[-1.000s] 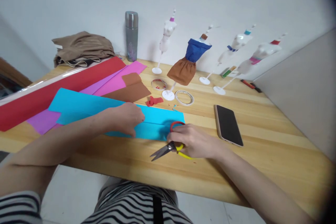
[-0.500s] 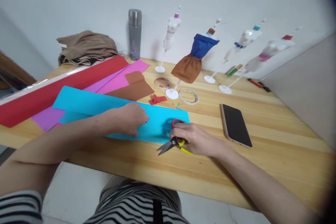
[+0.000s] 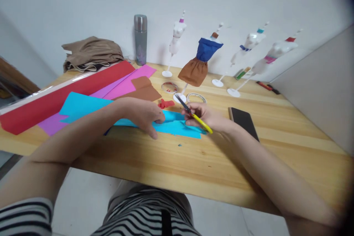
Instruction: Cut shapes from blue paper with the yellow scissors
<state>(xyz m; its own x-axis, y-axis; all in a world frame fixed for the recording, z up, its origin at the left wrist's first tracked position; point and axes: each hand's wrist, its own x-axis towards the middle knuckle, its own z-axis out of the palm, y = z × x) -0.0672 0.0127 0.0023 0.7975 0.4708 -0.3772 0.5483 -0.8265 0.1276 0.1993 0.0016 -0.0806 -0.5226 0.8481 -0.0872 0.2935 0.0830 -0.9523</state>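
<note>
My left hand [image 3: 145, 116] is over a turquoise sheet [image 3: 83, 103], with the thumb spread away from the bent fingers. Around that hand, the sheet's right part [image 3: 179, 128] looks creased and partly folded, with uneven edges. My right hand [image 3: 203, 114] grips a pair of scissors [image 3: 197, 118] above the sheet's right end. Their yellow handle faces me, and the dark blades point up and left, seemingly closed. A red scrap [image 3: 166, 103] lies just beyond my left fingertips. One tiny turquoise snippet [image 3: 179, 145] rests on the wood nearer me.
Red [image 3: 69, 92], pink [image 3: 129, 83] and brown [image 3: 146, 88] sheets lie to the left. Several small mannequins stand at the back, one in a blue top [image 3: 207, 49] and brown skirt [image 3: 193, 72]. Tape rolls [image 3: 196, 98], a phone [image 3: 243, 121] and a flask [image 3: 141, 40] are also on the table.
The scissors have swung from pointing down-left, blades slightly apart, to pointing up-left. My right hand has lifted farther from me. The turquoise sheet's right part is now creased and narrower.
</note>
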